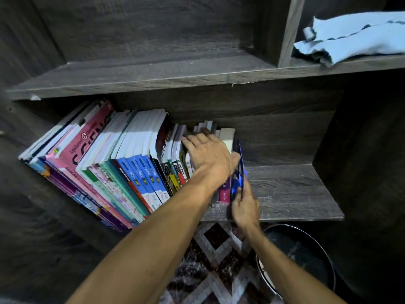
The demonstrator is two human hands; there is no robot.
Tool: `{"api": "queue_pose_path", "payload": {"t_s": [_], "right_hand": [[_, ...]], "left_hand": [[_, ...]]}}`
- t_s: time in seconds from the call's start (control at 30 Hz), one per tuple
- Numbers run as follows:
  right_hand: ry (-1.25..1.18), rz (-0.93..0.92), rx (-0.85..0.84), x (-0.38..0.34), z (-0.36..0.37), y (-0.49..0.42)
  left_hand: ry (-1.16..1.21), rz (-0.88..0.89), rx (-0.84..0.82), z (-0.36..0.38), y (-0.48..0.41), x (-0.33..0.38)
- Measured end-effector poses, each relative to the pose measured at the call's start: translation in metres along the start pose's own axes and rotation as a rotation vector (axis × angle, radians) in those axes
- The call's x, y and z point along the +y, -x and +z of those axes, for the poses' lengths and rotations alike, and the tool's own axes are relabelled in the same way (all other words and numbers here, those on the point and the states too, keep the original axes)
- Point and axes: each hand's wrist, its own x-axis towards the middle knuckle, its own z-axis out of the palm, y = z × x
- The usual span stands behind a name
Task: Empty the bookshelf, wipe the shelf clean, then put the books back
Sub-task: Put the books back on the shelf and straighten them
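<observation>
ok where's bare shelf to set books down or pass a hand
Bare: lower shelf between the blue bookend and right side wall; upper shelf left of the divider. Crowded: books fill the lower shelf's left, left hand gripping some, right hand gripping the bookend; blue cloth right of the divider.

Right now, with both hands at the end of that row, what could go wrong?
1. The right hand grips the blue bookend; once it is out, the small books that the left hand grips may topple onto the bare shelf.
2. The big books lean hard left; a jolt might slide them down.
</observation>
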Motion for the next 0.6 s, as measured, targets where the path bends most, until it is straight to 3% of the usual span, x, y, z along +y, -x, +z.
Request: {"api": "queue_pose_path", "payload": {"t_s": [0.1,0.27,0.6], "right_hand": [[-0.045,-0.011,-0.039,-0.003,-0.005,0.004],[-0.031,-0.023,-0.103,0.001,-0.011,0.001],[-0.058,-0.116,-0.177,-0.004,-0.004,-0.001]], "left_hand": [[0.109,-0.019,-0.023,-0.004,-0.001,0.008],[0.191,-0.113,-0.252,-0.015,-0.034,-0.009],[0.241,-0.125,-0.056,-0.017,-0.037,-0.024]]}}
